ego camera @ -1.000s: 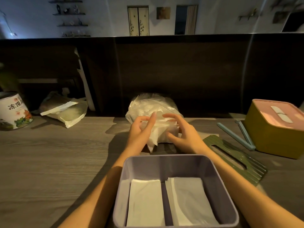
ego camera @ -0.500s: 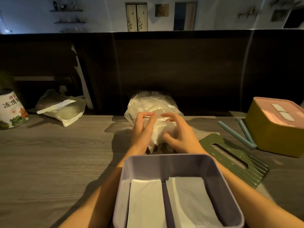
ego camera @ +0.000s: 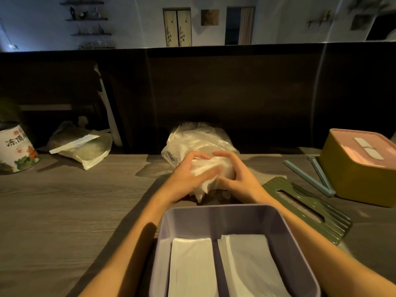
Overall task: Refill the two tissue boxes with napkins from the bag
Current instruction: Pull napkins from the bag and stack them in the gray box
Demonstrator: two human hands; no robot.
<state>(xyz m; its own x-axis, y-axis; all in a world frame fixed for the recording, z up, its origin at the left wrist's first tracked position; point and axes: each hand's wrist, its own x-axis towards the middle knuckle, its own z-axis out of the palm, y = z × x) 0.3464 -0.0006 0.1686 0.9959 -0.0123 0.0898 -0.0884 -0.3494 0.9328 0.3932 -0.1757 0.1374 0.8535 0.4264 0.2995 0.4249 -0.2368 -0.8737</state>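
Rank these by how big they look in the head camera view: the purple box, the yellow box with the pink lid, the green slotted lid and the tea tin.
1. Purple box, though it sits nearest the camera, which inflates it.
2. Yellow box.
3. Green slotted lid, close to the yellow box in apparent size, so that order is unsure.
4. Tea tin, partly cut off by the frame edge.

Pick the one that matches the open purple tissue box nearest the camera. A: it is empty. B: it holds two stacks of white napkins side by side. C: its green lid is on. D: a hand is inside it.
B: the purple tissue box holds two white napkin stacks side by side; its green lid lies beside it, and both hands are at the plastic napkin bag.
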